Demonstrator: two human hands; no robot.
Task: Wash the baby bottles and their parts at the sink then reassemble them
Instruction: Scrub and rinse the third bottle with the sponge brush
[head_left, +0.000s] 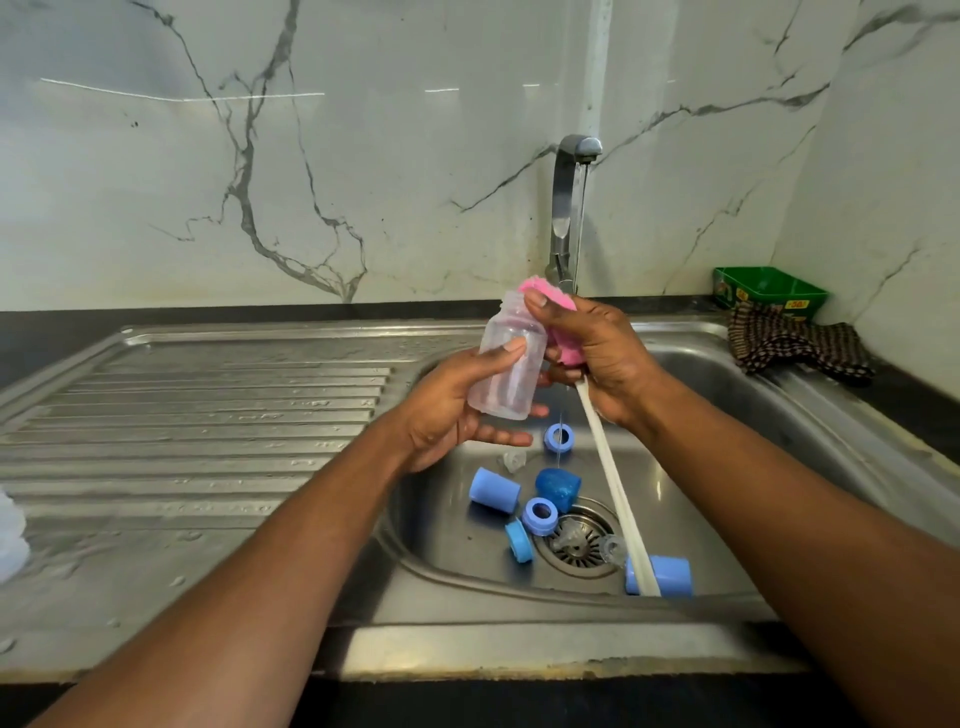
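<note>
Bottle (511, 358), clear and uncapped, gripped by left hand (447, 415) above the sink (701, 364). Right hand (597, 348) clutches pink sponge brush (563, 345) beside its neck (white handle trailing down). Risk: wet plastic slipping, falling among blue caps (494, 491) below.

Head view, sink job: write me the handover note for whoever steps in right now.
Left hand holds a clear bottle, neck up, over the basin.
Right hand grips the pink sponge head of a brush against the bottle; its white handle hangs down into the sink.
Tap is running a thin stream.
In the basin: blue caps and rings, and clear teats near the drain.
Something pale sits at the left edge of the drainboard; too cropped to identify.
Done: bottles taken apart. Left: finish this bottle, wash the loose parts, reassemble.
</note>
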